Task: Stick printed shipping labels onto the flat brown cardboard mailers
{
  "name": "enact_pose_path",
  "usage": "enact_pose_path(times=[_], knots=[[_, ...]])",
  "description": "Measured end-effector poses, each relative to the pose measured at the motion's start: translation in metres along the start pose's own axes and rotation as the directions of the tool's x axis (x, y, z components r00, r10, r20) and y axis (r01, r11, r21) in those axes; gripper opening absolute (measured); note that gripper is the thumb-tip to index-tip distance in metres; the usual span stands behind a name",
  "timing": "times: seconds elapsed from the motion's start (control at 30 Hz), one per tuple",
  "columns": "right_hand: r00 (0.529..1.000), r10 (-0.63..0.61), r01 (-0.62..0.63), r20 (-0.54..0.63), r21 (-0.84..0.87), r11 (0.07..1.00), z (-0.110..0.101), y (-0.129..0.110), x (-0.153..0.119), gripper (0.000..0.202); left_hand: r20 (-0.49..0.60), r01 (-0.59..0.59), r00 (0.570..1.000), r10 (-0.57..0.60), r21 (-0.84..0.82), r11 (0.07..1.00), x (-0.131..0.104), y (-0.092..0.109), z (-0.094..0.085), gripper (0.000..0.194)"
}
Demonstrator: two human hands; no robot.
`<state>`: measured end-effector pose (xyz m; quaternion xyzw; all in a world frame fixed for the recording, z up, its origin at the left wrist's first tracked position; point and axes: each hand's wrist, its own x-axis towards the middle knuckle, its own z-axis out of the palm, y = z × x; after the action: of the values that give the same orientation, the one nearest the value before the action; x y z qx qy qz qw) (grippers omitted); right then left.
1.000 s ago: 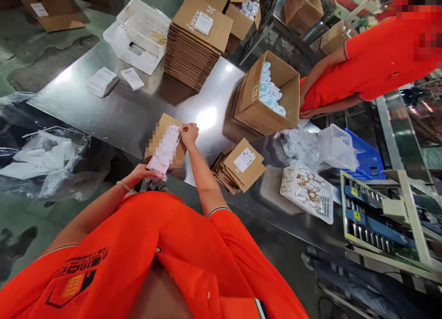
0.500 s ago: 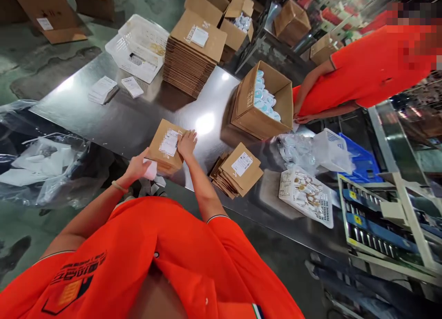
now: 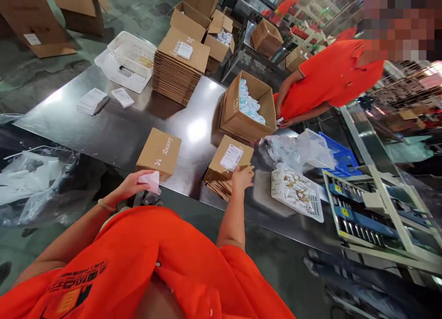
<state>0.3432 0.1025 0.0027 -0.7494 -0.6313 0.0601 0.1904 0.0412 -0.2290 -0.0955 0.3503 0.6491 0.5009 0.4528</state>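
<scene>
Right at the near edge of the steel table [image 3: 113, 130], the left hand [image 3: 133, 184] has its fingers curled round a small wad of white paper [image 3: 149, 181], pinched tight. Just past it sits a flat brown box [image 3: 159, 153], script lettering along one side, too slanted to read for sure. Over to the right, the right hand [image 3: 242, 177] has its fingers wrapped on the near edge of the top labelled box [image 3: 228, 161], white sticker up, print too fine to read, on a low pile of flat boxes [image 3: 217, 188]. Open steel lies between the two boxes. Further back, an open carton [image 3: 243, 121] of pale blue packets, then a tall stack of flat cardboard [image 3: 177, 72], a white basket [image 3: 126, 61] at the far corner. Another person's hand [image 3: 286, 122] rests beside the carton.
</scene>
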Motion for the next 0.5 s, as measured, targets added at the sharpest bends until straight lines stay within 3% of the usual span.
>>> enact_pose_path(times=[0.03, 0.07, 0.1, 0.13, 0.17, 0.2, 0.23, 0.27, 0.3, 0.33, 0.43, 0.47, 0.5], knots=[[0.998, -0.054, 0.054, -0.021, 0.035, 0.998, 0.004, -0.001, -0.011, 0.03, -0.013, 0.005, 1.0, -0.005, -0.029, 1.0, -0.004, 0.001, 0.001, 0.082], [0.986, -0.165, 0.16, 0.031, 0.121, 0.98, 0.014, -0.006, -0.029, 0.035, -0.038, 0.006, 0.999, -0.009, -0.068, 0.998, -0.007, 0.002, 0.004, 0.085], [0.937, -0.317, 0.275, 0.143, 0.254, 0.927, 0.028, -0.016, -0.053, 0.037, -0.076, 0.004, 0.997, -0.013, -0.116, 0.993, -0.01, 0.005, 0.006, 0.087], [0.809, -0.506, 0.349, 0.3, 0.446, 0.824, 0.044, -0.027, -0.082, 0.034, -0.122, 0.0, 0.992, -0.021, -0.173, 0.985, -0.012, 0.008, 0.008, 0.088], [0.583, -0.688, 0.342, 0.432, 0.638, 0.69, 0.062, -0.04, -0.114, 0.034, -0.174, -0.006, 0.984, -0.036, -0.236, 0.972, -0.014, 0.01, 0.008, 0.09], [0.321, -0.798, 0.268, 0.51, 0.759, 0.593, 0.078, -0.053, -0.145, 0.033, -0.231, -0.014, 0.971, -0.058, -0.3, 0.954, -0.015, 0.012, 0.006, 0.094], [0.126, -0.832, 0.179, 0.54, 0.813, 0.555, 0.093, -0.064, -0.173, 0.03, -0.291, -0.024, 0.953, -0.088, -0.358, 0.933, -0.016, 0.012, 0.001, 0.099], [0.026, -0.827, 0.106, 0.562, 0.821, 0.561, 0.105, -0.073, -0.198, 0.024, -0.357, -0.034, 0.926, -0.124, -0.406, 0.913, -0.017, 0.01, -0.006, 0.103], [-0.03, -0.81, 0.054, 0.585, 0.81, 0.583, 0.113, -0.081, -0.218, 0.022, -0.426, -0.042, 0.889, -0.169, -0.443, 0.896, -0.017, 0.006, -0.015, 0.105], [-0.029, -0.791, 0.015, 0.611, 0.792, 0.61, 0.119, -0.087, -0.233, 0.023, -0.494, -0.042, 0.841, -0.222, -0.468, 0.883, -0.018, 0.001, -0.024, 0.105], [0.11, -0.754, -0.08, 0.648, 0.762, 0.643, 0.122, -0.1, -0.254, 0.017, -0.623, 0.005, 0.7, -0.348, -0.484, 0.875, -0.023, -0.017, -0.042, 0.091], [0.158, -0.747, -0.112, 0.646, 0.763, 0.637, 0.121, -0.104, -0.257, 0.02, -0.63, 0.029, 0.702, -0.331, -0.439, 0.898, -0.027, -0.022, -0.042, 0.086], [0.196, -0.742, -0.137, 0.642, 0.767, 0.627, 0.119, -0.109, -0.259, 0.026, -0.616, 0.046, 0.734, -0.285, -0.374, 0.926, -0.031, -0.026, -0.039, 0.084]])
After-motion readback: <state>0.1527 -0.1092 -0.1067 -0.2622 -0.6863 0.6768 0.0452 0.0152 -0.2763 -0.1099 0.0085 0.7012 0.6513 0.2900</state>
